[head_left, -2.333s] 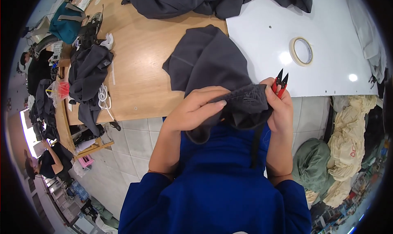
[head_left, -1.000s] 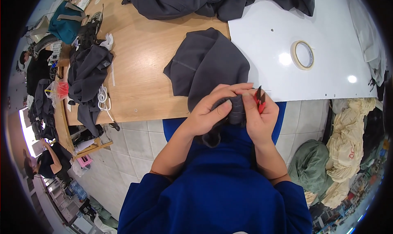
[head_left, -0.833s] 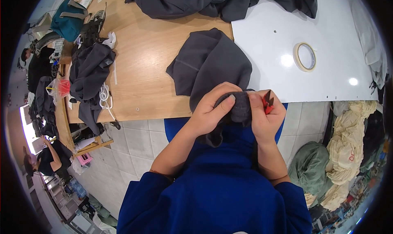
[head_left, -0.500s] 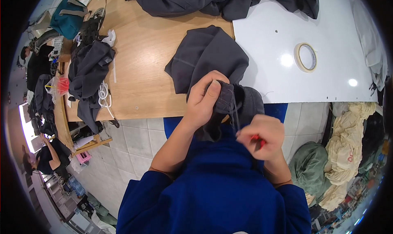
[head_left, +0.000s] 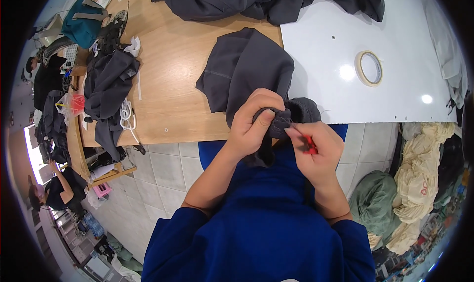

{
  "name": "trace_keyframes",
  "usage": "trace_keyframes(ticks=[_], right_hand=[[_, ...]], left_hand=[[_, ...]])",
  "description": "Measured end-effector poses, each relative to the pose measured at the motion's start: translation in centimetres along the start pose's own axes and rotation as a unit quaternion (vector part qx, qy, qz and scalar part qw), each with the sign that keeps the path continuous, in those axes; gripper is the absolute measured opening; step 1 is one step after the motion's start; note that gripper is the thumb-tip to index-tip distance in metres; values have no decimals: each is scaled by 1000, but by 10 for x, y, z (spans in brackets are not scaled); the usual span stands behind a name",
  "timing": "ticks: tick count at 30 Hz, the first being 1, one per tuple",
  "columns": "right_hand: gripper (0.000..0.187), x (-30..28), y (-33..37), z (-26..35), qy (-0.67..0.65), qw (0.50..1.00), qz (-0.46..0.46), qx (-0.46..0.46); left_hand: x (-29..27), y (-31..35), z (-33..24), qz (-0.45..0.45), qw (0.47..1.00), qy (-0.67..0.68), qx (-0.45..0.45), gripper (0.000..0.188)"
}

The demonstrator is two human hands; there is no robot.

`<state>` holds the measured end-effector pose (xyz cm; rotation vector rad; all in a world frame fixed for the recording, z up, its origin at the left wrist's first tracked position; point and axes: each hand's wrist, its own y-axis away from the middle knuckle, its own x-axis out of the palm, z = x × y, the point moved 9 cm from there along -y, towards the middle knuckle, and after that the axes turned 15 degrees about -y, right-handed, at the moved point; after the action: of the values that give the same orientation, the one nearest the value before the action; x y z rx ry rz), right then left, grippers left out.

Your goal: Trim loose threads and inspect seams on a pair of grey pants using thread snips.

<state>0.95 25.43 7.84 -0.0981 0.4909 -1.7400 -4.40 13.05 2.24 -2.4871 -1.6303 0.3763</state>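
A dark grey cloth garment (head_left: 249, 60) lies bunched at the front edge of the wooden table, part of it hanging toward my lap. My left hand (head_left: 254, 121) is closed on a folded edge of it, thumb on top. Light loose threads (head_left: 286, 123) show along the stitched edge beside that thumb. My right hand (head_left: 318, 148) is closed round a small red-handled tool (head_left: 309, 144), mostly hidden in the palm, so its kind is unclear. Its fingertips are pinched at the threads, close to my left hand.
More dark grey cloth (head_left: 222, 3) lies across the far side. A tape roll (head_left: 369, 68) rests on the white board (head_left: 321, 60) at right. Dark cloth (head_left: 111, 77) and a white cord (head_left: 127, 116) sit at left. Cream fabric (head_left: 417, 183) is heaped at lower right; people are at far left.
My right hand has moved up and left to the cloth edge, close to my left hand. The threads stretched between the hands before now show only short. The left hand has shifted slightly right.
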Motion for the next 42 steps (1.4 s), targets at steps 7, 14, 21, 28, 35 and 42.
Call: trace_keyframes(ticks=[7, 14, 21, 28, 35, 42], right_hand=[[18, 2, 7, 8, 4, 1000, -7, -25], [19, 35, 26, 39, -43, 979, 154, -123], [39, 33, 33, 23, -166, 936, 299, -77], [41, -17, 9, -1, -32, 998, 55, -27], [33, -9, 2, 16, 111, 991, 19, -73], [32, -5, -2, 21, 130, 987, 34, -82]], left_hand=[[28, -2, -7, 176, 983, -4, 45, 31], [4, -7, 13, 23, 992, 120, -25, 35], [-1, -5, 2, 6, 992, 127, 18, 39], [3, -3, 1, -1, 982, 187, 5, 40], [12, -1, 3, 20, 973, 229, -18, 40], [16, 0, 3, 30, 972, 229, -31, 40]])
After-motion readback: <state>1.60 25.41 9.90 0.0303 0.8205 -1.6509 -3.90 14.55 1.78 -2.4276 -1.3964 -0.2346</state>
